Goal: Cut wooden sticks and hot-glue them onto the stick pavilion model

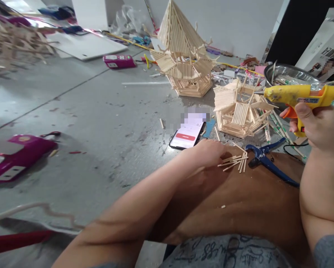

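Observation:
My right hand (312, 119) is wrapped around the grip of a yellow glue gun (288, 93), its nozzle pointing left beside the half-built stick pavilion (238, 111). My left hand (211, 153) rests low at the edge of a brown board (256, 201), its fingers turned down and hidden from view. Short cut wooden sticks (235, 160) lie fanned just right of that hand. A blue-handled cutter (267, 162) lies on the board beyond the sticks. Behind stands a taller stick pagoda (183, 56) with a pointed roof.
A phone (186, 132) with a lit screen lies on the grey floor (100, 111). Purple power strips (119, 61) sit to the left. A metal bowl (292, 72) with wrapped sticks stands at the back right. Wooden pieces (16, 48) are heaped at the far left.

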Demonstrator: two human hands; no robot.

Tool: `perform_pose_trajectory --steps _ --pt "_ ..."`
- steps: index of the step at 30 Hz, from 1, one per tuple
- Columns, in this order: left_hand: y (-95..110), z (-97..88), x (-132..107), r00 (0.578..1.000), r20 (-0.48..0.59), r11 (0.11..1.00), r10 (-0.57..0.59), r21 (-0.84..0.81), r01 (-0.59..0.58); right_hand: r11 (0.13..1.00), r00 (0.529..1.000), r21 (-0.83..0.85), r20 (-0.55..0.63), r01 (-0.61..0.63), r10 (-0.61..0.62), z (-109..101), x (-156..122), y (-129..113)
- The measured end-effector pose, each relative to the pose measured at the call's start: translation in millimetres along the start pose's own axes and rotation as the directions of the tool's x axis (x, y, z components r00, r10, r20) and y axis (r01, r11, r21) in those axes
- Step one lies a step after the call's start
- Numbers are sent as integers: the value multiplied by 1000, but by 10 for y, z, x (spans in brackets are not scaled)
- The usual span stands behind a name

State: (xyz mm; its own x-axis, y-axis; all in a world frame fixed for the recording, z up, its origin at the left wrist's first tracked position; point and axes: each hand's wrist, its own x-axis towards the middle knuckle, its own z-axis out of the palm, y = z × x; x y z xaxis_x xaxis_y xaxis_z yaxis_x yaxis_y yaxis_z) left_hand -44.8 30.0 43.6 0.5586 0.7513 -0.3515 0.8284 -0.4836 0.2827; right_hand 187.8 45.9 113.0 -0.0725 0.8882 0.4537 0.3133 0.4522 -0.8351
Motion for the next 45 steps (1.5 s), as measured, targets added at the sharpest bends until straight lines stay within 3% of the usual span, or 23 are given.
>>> perform_pose_trajectory --steps 6,11,15,18,20,22,26,30,34,45 --pt "102 5 -7 999 11 999 32 19 -32 1000 1000 14 12 2 -2 -11 -2 22" --pt "57 55 14 997 -34 995 68 -72 -71 1000 1000 0 -8 -19 19 14 3 6" --pt "-8 1 0 991 -132 989 38 -135 -56 1000 1000 12 -2 -24 24 8 3 -13" --pt "-10 -95 -24 959 -282 953 23 -283 -106 998 999 49 41 -35 33 -30 0 6" --pt "7 -135 -23 920 -392 882 -8 -437 -178 997 996 60 79 -47 42 -56 -4 30" --pt "23 -140 0 887 -455 749 -82 -616 -246 996 992 60 111 -59 52 -67 -10 51" --pt "28 -91 69 868 -422 421 -261 -859 -291 992 984 58 146 -111 101 -46 -13 68" --pt "15 -58 103 853 -407 286 -325 -902 -322 984 970 53 186 -171 159 -7 -7 62" --pt "7 -53 111 841 -427 267 -332 -898 -350 979 967 53 175 -197 185 14 -7 62" --pt "-4 -62 109 816 -474 325 -330 -869 -373 982 955 -10 232 -189 186 6 -10 108"
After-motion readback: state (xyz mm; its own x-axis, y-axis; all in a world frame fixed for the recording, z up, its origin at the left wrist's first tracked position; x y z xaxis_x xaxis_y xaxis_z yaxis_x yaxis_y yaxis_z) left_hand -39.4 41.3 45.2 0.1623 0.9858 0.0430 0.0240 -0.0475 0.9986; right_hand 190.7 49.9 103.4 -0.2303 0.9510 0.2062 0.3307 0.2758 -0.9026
